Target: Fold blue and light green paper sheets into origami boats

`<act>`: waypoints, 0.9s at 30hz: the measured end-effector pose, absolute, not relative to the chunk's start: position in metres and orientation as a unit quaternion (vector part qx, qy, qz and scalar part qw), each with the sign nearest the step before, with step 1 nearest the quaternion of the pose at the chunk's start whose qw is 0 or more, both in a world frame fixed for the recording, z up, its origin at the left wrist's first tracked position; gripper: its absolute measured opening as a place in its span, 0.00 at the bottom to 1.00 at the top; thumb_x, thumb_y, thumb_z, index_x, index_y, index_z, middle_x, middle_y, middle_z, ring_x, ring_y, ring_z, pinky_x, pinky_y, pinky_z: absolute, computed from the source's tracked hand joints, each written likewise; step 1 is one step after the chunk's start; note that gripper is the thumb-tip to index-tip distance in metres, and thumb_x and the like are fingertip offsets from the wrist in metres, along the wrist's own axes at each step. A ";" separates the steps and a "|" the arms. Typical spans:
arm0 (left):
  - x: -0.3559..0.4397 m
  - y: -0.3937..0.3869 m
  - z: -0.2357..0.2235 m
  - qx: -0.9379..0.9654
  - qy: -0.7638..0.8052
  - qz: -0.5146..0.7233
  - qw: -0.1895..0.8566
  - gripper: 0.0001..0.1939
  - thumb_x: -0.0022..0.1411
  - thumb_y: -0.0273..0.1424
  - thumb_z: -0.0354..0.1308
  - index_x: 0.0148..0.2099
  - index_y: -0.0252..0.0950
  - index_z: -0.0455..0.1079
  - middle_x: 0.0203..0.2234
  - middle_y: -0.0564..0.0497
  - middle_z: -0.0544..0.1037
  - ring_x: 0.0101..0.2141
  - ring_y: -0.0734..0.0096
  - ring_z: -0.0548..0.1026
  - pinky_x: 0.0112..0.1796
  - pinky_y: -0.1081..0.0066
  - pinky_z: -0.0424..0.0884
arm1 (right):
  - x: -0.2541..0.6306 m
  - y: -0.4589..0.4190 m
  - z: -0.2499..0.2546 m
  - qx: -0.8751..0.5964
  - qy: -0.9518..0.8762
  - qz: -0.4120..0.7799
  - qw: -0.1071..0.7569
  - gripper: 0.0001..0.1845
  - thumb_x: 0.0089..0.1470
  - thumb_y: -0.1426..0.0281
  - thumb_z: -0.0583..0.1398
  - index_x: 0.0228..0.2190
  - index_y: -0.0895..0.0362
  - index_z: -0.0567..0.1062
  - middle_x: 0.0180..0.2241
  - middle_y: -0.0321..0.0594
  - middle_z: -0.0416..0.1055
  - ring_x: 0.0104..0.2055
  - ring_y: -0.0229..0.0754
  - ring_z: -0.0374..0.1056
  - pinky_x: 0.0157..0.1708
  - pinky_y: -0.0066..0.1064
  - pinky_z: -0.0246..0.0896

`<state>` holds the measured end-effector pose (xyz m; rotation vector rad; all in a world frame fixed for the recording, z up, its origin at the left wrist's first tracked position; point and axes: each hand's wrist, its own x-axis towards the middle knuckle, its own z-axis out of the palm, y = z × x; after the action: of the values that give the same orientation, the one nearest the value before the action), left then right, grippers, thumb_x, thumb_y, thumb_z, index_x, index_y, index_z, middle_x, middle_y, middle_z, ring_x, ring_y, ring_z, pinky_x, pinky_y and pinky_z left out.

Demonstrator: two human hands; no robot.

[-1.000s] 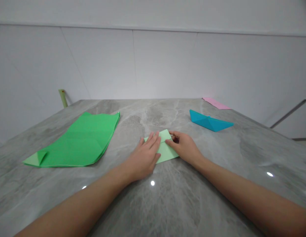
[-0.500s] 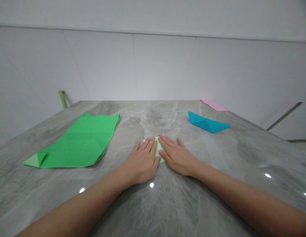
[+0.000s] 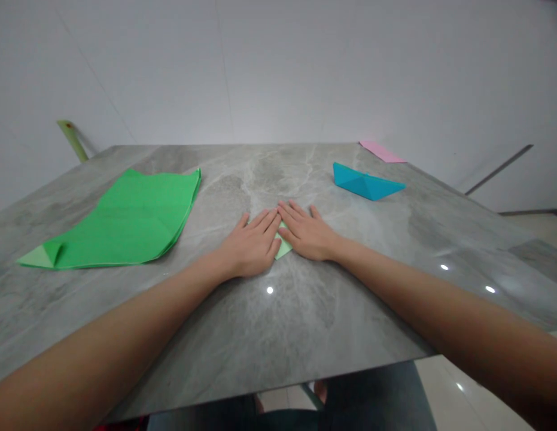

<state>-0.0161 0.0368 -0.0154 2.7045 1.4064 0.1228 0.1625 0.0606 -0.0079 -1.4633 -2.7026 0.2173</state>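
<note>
My left hand (image 3: 251,242) and my right hand (image 3: 307,233) lie flat side by side on a small folded light green paper (image 3: 282,245) in the middle of the grey marble table (image 3: 282,323). Both palms press down with fingers stretched forward, and the fingertips nearly touch. Only a small corner of the paper shows between the hands; the remainder is hidden under them.
A stack of bright green sheets (image 3: 125,218) lies at the left, with one corner folded over. A blue folded paper boat (image 3: 365,181) sits at the back right, and a pink sheet (image 3: 381,151) lies behind it. A white wall borders the table's far edge.
My right hand went from pinching the paper's edge to lying flat on it beside the left hand. The view has tilted down, and the table's near edge now shows.
</note>
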 end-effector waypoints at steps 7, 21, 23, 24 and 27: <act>-0.006 0.034 -0.012 0.867 0.492 0.073 -0.012 0.30 0.68 0.37 0.39 0.67 0.25 0.52 0.65 0.35 0.56 0.62 0.48 0.57 0.59 0.49 0.51 | 0.166 0.079 -0.007 -0.448 -0.891 0.075 0.014 0.34 0.64 0.57 0.38 0.67 0.57 0.47 0.69 0.40 0.38 0.70 0.55 0.34 0.62 0.65 0.33; -0.002 0.051 -0.008 0.878 0.471 0.073 0.033 0.34 0.65 0.32 0.40 0.69 0.19 0.41 0.68 0.33 0.45 0.67 0.50 0.43 0.60 0.38 0.41 | 0.168 0.089 -0.011 -0.415 -0.906 0.066 0.040 0.34 0.64 0.58 0.41 0.67 0.58 0.47 0.69 0.46 0.41 0.70 0.60 0.36 0.60 0.68 0.35; -0.003 0.055 -0.009 0.891 0.449 0.057 0.040 0.34 0.66 0.32 0.38 0.69 0.21 0.38 0.68 0.35 0.41 0.67 0.52 0.42 0.60 0.40 0.42 | 0.168 0.089 -0.010 -0.413 -0.908 0.062 0.042 0.33 0.64 0.60 0.40 0.66 0.58 0.48 0.68 0.48 0.42 0.70 0.60 0.37 0.60 0.68 0.36; -0.004 0.056 -0.010 0.892 0.446 0.052 0.043 0.34 0.66 0.33 0.38 0.70 0.22 0.38 0.69 0.36 0.40 0.68 0.53 0.41 0.61 0.41 0.42 | 0.168 0.088 -0.011 -0.414 -0.907 0.059 0.043 0.33 0.64 0.60 0.40 0.66 0.59 0.49 0.68 0.48 0.42 0.70 0.59 0.37 0.60 0.68 0.37; -0.006 0.058 -0.012 0.885 0.460 0.045 0.049 0.34 0.68 0.37 0.36 0.70 0.23 0.38 0.69 0.36 0.41 0.68 0.55 0.42 0.62 0.47 0.42 | 0.165 0.086 -0.013 -0.430 -0.900 0.052 0.048 0.33 0.64 0.60 0.41 0.66 0.61 0.49 0.68 0.48 0.43 0.70 0.57 0.38 0.61 0.65 0.37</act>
<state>-0.0064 0.0584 -0.0122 2.6974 1.4010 0.1385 0.1654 0.0861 -0.0126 -1.3100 -2.7459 0.1589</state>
